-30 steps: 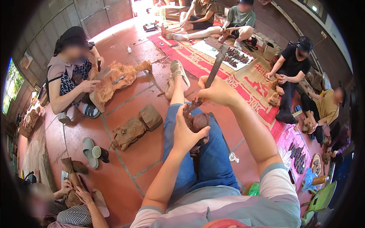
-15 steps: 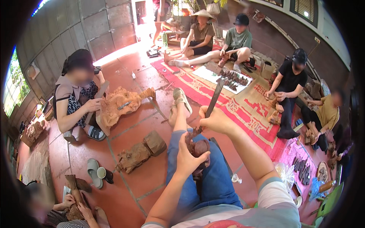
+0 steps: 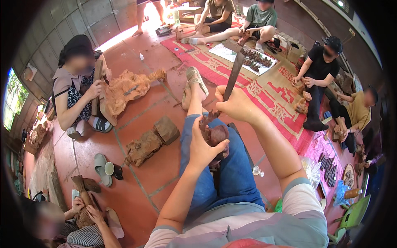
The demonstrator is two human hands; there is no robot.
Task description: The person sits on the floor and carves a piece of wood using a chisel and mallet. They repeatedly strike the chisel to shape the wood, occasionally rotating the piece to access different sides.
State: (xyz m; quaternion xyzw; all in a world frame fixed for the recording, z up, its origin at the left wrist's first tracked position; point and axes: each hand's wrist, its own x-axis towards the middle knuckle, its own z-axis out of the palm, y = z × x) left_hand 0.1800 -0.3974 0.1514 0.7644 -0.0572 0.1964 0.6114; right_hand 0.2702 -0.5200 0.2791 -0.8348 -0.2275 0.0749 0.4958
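My left hand (image 3: 200,151) is closed round a small dark reddish-brown wood carving (image 3: 218,135), with a rounded lump and a thin jagged upper part. It rests between my thighs, over my blue jeans (image 3: 237,182). Just above it, my right hand (image 3: 236,105) is wrapped round the lower end of a long flat dark blade (image 3: 235,73), which points up and away from me. Whether that blade is a file or a knife I cannot make out. The right fist sits close to the carving's upper tip; contact between them is unclear.
A rough wood block (image 3: 144,146) lies on the tiles left of my legs, near slippers (image 3: 102,169) and a cup (image 3: 112,170). At left a person works beside a large pale carving (image 3: 134,89). Others sit along the red mat (image 3: 264,99); a green chair (image 3: 355,213) stands at lower right.
My view has tilted down slightly. My hands keep their grips, the right fist now a little nearer the carving's tip. The person at left has raised a wooden piece upright.
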